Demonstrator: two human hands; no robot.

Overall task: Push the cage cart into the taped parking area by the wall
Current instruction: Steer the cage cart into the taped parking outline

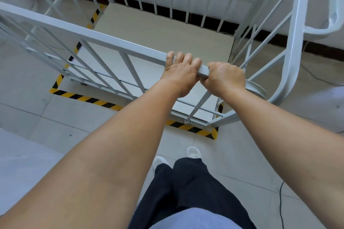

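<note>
A white metal cage cart (78,31) with barred sides and a pale flat base stands right in front of me, up against the wall. Yellow-and-black tape (89,99) marks a rectangle on the floor around its base; strips show at the left, near side and right corner. My left hand (181,74) and my right hand (223,78) sit side by side, both shut on the end of the cart's near top rail. The cart's wheels are hidden.
A white wall with a dark skirting board (320,48) runs behind the cart. A curved white tube frame (292,57) rises at the right. A thin cable (281,201) lies on the grey tiled floor at the right. My feet in white shoes (193,152) stand just behind the tape.
</note>
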